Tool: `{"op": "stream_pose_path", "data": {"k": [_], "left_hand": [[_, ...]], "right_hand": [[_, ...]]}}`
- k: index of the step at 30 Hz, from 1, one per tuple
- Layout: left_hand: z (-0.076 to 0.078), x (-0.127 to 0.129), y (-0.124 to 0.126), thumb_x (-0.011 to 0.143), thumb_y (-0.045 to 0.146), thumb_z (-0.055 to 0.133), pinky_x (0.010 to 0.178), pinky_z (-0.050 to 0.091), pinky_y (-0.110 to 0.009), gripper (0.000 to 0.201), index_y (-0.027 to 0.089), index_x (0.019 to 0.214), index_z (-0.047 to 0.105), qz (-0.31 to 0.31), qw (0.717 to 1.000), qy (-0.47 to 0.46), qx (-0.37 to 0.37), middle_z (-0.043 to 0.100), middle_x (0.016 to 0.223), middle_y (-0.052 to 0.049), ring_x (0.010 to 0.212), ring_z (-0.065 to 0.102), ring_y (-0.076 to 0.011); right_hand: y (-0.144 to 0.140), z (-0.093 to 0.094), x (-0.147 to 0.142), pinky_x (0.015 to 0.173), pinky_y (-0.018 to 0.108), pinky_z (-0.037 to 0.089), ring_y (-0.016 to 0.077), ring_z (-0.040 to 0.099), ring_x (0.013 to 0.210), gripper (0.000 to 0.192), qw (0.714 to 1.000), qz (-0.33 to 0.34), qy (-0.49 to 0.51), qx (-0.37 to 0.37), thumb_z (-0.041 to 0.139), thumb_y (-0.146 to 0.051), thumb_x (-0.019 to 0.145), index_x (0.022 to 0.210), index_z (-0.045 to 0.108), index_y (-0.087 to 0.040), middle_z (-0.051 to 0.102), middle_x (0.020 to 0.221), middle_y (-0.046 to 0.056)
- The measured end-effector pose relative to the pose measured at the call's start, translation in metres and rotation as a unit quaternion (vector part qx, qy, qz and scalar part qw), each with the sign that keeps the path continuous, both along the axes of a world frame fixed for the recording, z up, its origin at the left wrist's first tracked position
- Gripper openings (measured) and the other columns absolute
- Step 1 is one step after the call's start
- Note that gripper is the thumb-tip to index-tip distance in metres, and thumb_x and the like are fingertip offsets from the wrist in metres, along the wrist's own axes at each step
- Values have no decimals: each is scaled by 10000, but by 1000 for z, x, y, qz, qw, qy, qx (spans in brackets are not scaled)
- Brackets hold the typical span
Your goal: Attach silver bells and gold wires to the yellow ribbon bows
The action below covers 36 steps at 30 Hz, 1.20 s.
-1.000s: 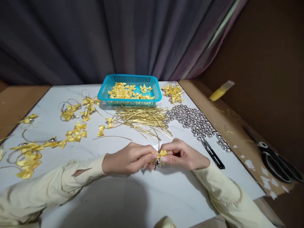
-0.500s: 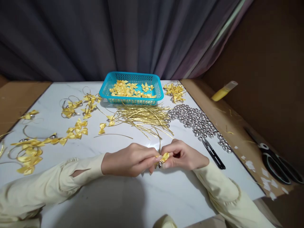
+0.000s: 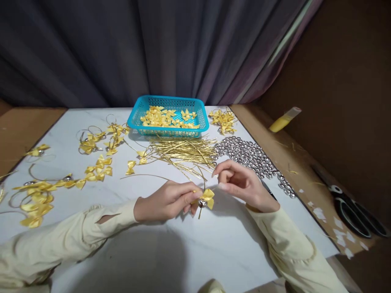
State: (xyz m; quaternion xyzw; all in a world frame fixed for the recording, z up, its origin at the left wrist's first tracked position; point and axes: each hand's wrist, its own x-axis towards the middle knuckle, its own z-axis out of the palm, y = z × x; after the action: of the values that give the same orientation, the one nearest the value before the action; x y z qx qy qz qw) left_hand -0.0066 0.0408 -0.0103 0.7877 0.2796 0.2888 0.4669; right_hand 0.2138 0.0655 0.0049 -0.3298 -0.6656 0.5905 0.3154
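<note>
Yellow and shiny, a ribbon bow (image 3: 208, 197) with a round silver bell (image 3: 202, 203) is pinched in the left hand (image 3: 170, 199), in front of the blue plastic basket (image 3: 166, 130), and the half-open right hand (image 3: 242, 184) there looks empty.

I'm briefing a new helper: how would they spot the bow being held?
On the white table, look from the blue basket toward the near edge, to the left hand. The yellow bow pinched there has a silver bell against it; it alone is held, unlike the other bows.
</note>
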Motion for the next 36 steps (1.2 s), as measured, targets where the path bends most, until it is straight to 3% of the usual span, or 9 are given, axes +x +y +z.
{"op": "stream_pose_path", "data": {"k": [8,15,21,27,34,36], "left_hand": [[-23,3,1,946,312,319,520,423,-197,292,144,781,491,96,991,-42,-77,584,604,-5,518,529,-84],[-31,2,2,949,300,312,536,435,-200,264,146,821,485,97,990,-47,-87,574,602,4,539,541,-89],[-37,1,2,938,328,336,467,422,-185,276,135,845,511,103,989,-72,-81,600,650,-19,481,493,-72],[-36,1,1,934,273,320,478,428,-176,256,139,826,510,114,992,-43,-41,601,635,-12,480,506,-71],[-30,3,0,916,208,303,499,430,-177,228,152,806,494,113,994,-11,-4,596,615,-1,475,505,-73],[-31,3,0,915,202,306,492,424,-172,225,151,804,495,117,993,-16,-2,589,606,5,468,499,-72]], "right_hand": [[8,-4,3,585,271,383,129,503,601,166,978,-115,-106,134,589,-304,824,916,547,-173,548,629,-5],[14,-9,-2,717,356,385,193,540,727,142,956,-125,-180,193,562,-315,838,886,556,-181,607,649,24],[6,-10,-7,769,380,366,202,539,790,93,952,-110,-180,222,563,-258,841,897,564,-184,624,711,33],[-2,-8,-10,742,363,386,180,552,744,60,946,-148,-133,255,547,-215,850,906,561,-198,603,721,17],[-4,-10,-11,708,336,402,165,557,716,90,952,-162,-135,223,540,-210,853,940,559,-200,583,763,18],[-4,-8,-13,720,337,398,174,551,767,69,944,-171,-142,245,538,-194,851,918,554,-189,589,812,38]]}}
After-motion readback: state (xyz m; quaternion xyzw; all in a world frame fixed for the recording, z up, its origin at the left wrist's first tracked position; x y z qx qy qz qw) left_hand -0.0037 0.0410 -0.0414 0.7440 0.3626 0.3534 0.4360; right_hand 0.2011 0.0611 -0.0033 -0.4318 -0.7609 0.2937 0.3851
